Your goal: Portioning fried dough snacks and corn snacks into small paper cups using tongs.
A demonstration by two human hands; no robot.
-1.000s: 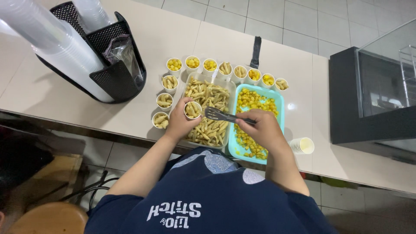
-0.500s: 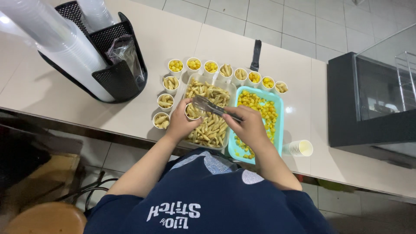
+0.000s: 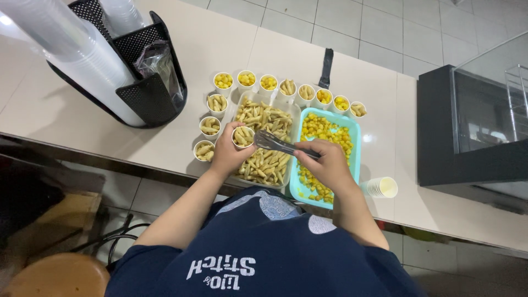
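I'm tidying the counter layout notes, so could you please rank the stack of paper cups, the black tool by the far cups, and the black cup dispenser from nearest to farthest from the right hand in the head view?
1. Stack of paper cups: lying just right of the right hand, past the turquoise tray.
2. Black tool: farther up the counter, beyond the cup row.
3. Black cup dispenser: far left.

One head-worn camera looks steeply down from above the person's chest onto the counter (image 3: 165,148), fairly near, floor tiles beyond.
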